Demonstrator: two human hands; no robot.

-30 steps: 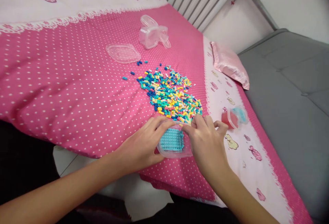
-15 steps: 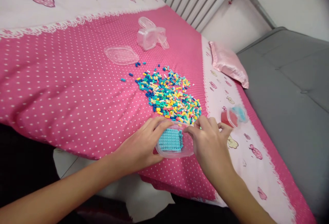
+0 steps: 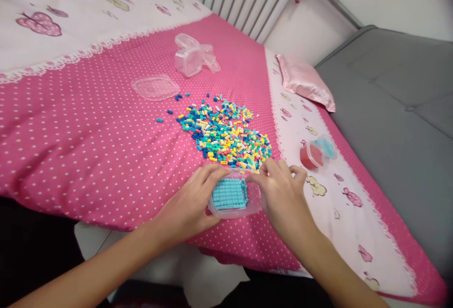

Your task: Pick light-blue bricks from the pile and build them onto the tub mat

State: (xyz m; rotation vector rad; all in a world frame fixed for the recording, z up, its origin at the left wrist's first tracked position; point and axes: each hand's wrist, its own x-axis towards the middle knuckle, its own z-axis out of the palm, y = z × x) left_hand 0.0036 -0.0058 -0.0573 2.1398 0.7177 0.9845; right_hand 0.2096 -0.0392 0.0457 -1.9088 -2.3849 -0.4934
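My left hand (image 3: 193, 198) is closed around the left side of a clear plastic container (image 3: 253, 204), its thumb at the near rim and its fingers at the far rim. Inside, turquoise toy bricks (image 3: 229, 194) lie in neat, tight rows against the left wall, with bare space to their right. My right hand (image 3: 283, 187) is at the container's right end, fingers curled and thumb over the rim; whatever they pinch is hidden. Just beyond both hands spreads a pile of small loose toy bricks (image 3: 226, 133) in blue, green, yellow, white and pink.
A clear lid (image 3: 155, 86) and an open clear container (image 3: 191, 60) lie behind the pile on the pink dotted bedspread (image 3: 88, 147). To the right are a container with red contents (image 3: 311, 156) and one with light-blue contents (image 3: 326, 147). A pink pillow (image 3: 304, 84) lies by the grey headboard (image 3: 392, 91).
The view has shifted slightly, so the bed's things sit a little further left. Both hands stay at the container; a small green bit seen earlier by my right fingers no longer shows.
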